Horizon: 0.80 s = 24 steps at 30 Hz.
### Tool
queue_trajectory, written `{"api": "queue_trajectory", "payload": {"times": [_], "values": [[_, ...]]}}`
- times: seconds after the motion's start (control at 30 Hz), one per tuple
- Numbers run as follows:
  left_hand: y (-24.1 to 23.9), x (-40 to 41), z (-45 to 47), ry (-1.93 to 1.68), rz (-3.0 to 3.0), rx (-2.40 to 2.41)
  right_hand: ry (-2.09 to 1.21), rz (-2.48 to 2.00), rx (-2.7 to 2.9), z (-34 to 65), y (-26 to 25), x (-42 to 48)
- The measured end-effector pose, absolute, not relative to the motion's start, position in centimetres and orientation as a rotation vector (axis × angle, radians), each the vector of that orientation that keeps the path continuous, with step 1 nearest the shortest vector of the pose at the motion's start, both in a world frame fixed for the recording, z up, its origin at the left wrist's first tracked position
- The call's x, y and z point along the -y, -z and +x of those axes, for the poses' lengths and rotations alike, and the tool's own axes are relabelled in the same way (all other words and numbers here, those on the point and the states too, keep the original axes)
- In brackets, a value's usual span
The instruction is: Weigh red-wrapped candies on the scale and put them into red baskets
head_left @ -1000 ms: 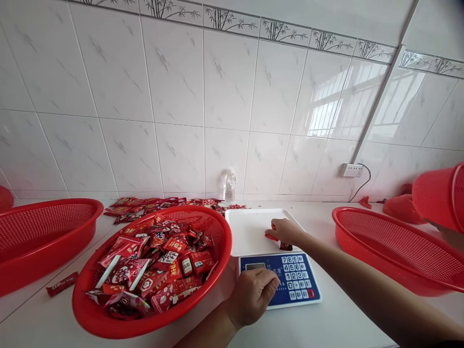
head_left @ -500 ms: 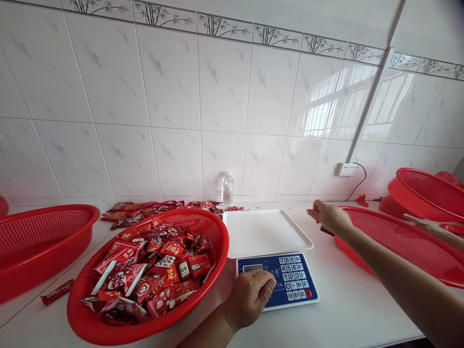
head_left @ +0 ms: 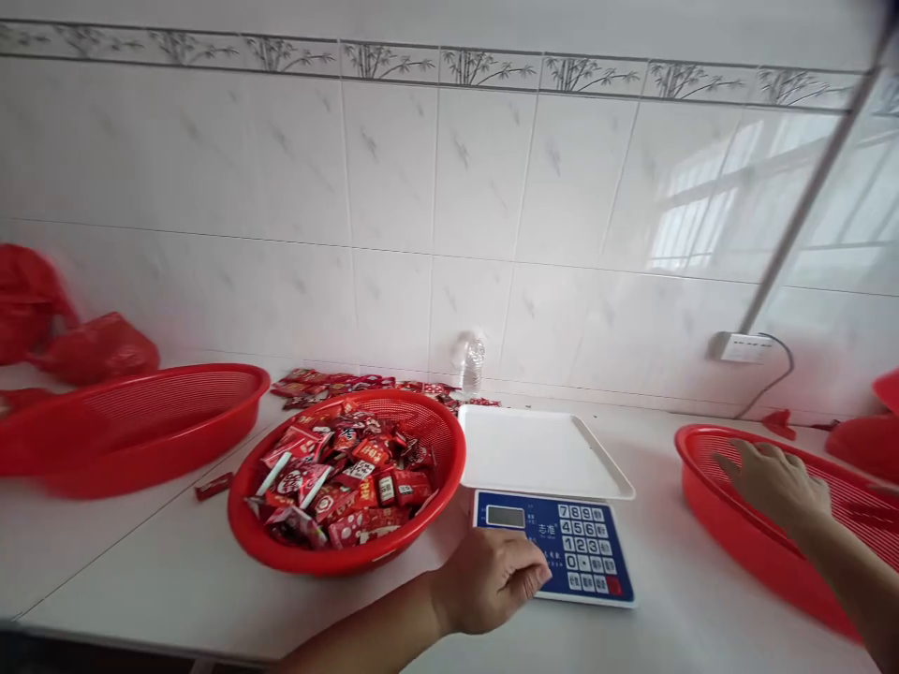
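Note:
My left hand (head_left: pixel 492 582) is curled into a loose fist at the near left corner of a blue-and-white digital scale (head_left: pixel 552 585). Nothing shows poking out of its fingers. Over the near-left rim of the right-hand red basket (head_left: pixel 762 552) is my right hand (head_left: pixel 779 487), its fingers apart. A dark red wrapped packet (head_left: pixel 871 515) lies inside that basket, partly behind the wrist. The scale's white tray (head_left: pixel 540 454) has no packets on it. Left of the scale stands a red basket (head_left: pixel 453 468) heaped with red-wrapped snacks (head_left: pixel 351 473).
Another red basket (head_left: pixel 245 412) stands at the left, with red plastic bags (head_left: pixel 102 348) behind it. More packets (head_left: pixel 330 382) lie along the wall near a clear bottle (head_left: pixel 473 367). A single packet (head_left: pixel 214 486) rests on the table. A power strip (head_left: pixel 745 347) is on the wall.
My right hand has moved over the right basket and let go of the red packet it held. My left hand stays by the scale. The view has swung left.

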State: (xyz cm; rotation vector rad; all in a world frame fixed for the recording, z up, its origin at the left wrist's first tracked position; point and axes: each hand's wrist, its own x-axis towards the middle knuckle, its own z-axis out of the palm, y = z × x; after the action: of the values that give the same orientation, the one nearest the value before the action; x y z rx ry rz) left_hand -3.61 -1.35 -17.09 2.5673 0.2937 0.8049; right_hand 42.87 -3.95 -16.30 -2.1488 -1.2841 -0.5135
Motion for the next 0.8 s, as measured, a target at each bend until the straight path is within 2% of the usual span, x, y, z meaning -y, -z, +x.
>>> {"api": "queue_trajectory", "payload": {"times": [0.1, 0.23, 0.37, 0.47, 0.6, 0.8], "values": [[14.5, 3.3, -5.4, -0.718, 2.563, -0.322, 0.488, -2.055, 1.434, 35.6, 16.4, 2.2], [9.9, 3.7, -7.5, -0.657, 2.647, -0.551, 0.32, -1.524, 1.579, 22.2, 16.7, 2.0], [7.0, -0.2, -9.1, -0.63, 2.743, -0.991, 0.103, -1.021, 1.802, 11.3, 18.0, 2.7], [7.0, -4.6, -10.0, -0.385, 2.735, -1.285, 0.152, -0.715, 2.0, 7.2, 19.6, 2.9], [8.3, -9.3, -10.5, 0.242, 2.642, -1.532, 0.154, -0.558, 2.083, 5.8, 21.7, 3.1], [11.9, -13.0, -8.3, 0.457, 2.501, -1.688, 0.038, -0.623, 1.949, 6.6, 22.3, 3.3]]}}
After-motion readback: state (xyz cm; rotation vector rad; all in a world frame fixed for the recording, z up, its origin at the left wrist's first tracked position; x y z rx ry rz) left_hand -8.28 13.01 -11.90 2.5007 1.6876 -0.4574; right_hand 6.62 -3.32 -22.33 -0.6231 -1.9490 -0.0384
